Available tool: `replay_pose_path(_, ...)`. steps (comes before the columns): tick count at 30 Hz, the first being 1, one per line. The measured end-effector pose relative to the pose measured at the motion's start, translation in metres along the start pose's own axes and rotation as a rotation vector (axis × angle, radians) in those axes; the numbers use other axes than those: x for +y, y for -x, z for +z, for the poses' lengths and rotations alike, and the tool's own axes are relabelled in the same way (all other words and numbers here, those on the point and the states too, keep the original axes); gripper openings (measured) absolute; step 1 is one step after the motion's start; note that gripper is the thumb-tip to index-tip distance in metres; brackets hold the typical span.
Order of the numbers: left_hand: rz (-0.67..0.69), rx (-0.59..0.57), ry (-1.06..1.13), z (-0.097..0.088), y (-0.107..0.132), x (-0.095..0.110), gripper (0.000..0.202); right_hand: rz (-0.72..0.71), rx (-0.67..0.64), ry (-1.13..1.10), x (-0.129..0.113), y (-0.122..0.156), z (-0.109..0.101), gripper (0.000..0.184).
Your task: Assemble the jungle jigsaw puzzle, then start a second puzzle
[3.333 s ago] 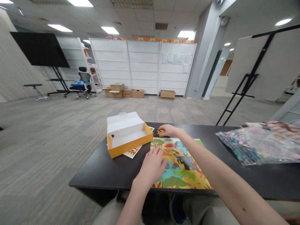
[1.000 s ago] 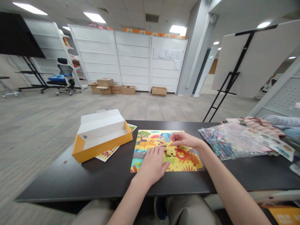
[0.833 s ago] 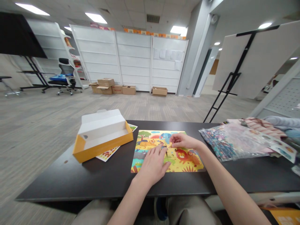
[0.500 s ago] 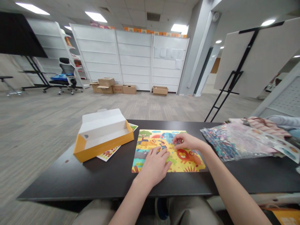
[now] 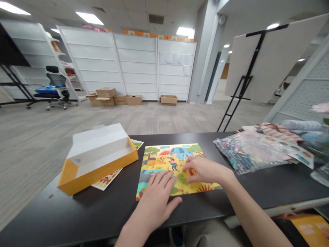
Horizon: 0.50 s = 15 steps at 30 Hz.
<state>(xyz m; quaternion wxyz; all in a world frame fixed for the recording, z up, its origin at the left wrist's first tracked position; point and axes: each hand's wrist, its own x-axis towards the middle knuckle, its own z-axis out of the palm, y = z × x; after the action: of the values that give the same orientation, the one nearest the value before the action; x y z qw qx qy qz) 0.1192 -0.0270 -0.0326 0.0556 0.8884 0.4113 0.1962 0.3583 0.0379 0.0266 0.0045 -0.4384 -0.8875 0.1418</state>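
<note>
A colourful animal picture board (image 5: pixel 156 163) lies flat on the black table, showing an elephant, a spotted cat and a lion; seams cannot be made out. My left hand (image 5: pixel 158 195) rests palm down across its lower left part, fingers stretched and thumb out to the side. Over the board's right half is my right hand (image 5: pixel 204 169), its fingers bent and its thumb apart from them, with nothing visible between. It covers most of the red lion. To the left stands an open yellow box (image 5: pixel 102 171) with a white lid folded back, and a printed card (image 5: pixel 104 181) sticks out beneath it.
On the table's right lie a clear plastic bag (image 5: pixel 246 154) of multicoloured bits and striped cloth (image 5: pixel 280 132). A clear plastic object (image 5: pixel 321 175) sits at the far right. Beyond the black table (image 5: pixel 97 214) are an easel board (image 5: pixel 272 61), cardboard boxes (image 5: pixel 105 96) and an office chair (image 5: pixel 55 87).
My right hand has moved down the board from near the elephant to the lion, and its fingers have spread. The left hand has shifted slightly towards me. The view has turned right.
</note>
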Motion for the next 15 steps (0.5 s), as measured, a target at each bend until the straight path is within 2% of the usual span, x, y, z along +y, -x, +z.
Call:
replay_pose_path(3, -0.023, -0.001, -0.019, -0.002, 0.006, -0.01, 0.026, 0.051, -0.012, 0.009, -0.008, 0.003, -0.001, 0.036)
replay_pose_path(7, -0.042, 0.035, -0.05, 0.004, -0.001, -0.019, 0.024, 0.067, 0.039, -0.001, 0.001, -0.003, 0.001, 0.033)
replay_pose_path(10, -0.057, 0.051, -0.058, 0.008, -0.012, -0.019, 0.024, 0.004, 0.114, -0.057, 0.012, -0.011, 0.003, 0.022)
replay_pose_path(12, -0.074, 0.049, -0.053, 0.009, -0.02, -0.018, 0.025, -0.034, 0.291, -0.142, 0.021, -0.011, 0.003, 0.018)
replay_pose_path(15, -0.094, 0.017, -0.058, 0.007, -0.028, -0.014, 0.026, 0.056, 0.798, -0.315, 0.039, 0.013, 0.009, 0.021)
